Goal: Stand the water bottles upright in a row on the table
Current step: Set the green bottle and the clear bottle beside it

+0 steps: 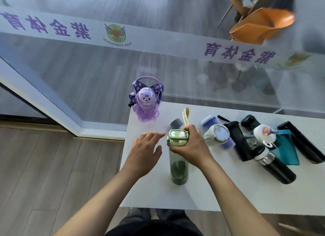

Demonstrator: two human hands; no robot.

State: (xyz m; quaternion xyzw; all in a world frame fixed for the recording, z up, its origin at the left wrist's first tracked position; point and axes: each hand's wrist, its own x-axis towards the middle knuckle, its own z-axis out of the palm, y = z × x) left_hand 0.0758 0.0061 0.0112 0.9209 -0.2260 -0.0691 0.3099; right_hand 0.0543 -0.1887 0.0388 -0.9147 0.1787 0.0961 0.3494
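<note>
A green bottle [178,165] stands upright on the white table [202,197], and my right hand [190,148] grips it just under its green lid. My left hand [143,152] hovers open just left of the bottle, fingers spread. A purple cartoon bottle [146,102] with a strap stands upright at the table's far left corner. A grey-capped bottle [176,123] shows behind the green lid, mostly hidden. To the right several bottles lie on their sides: a blue one with a white lid [218,134], black ones [240,141] and a teal one [286,149].
The table's left edge runs close to the purple bottle. A glass partition with purple lettering [123,35] stands behind the table. An orange chair [260,25] is beyond the glass. Wood floor lies to the left.
</note>
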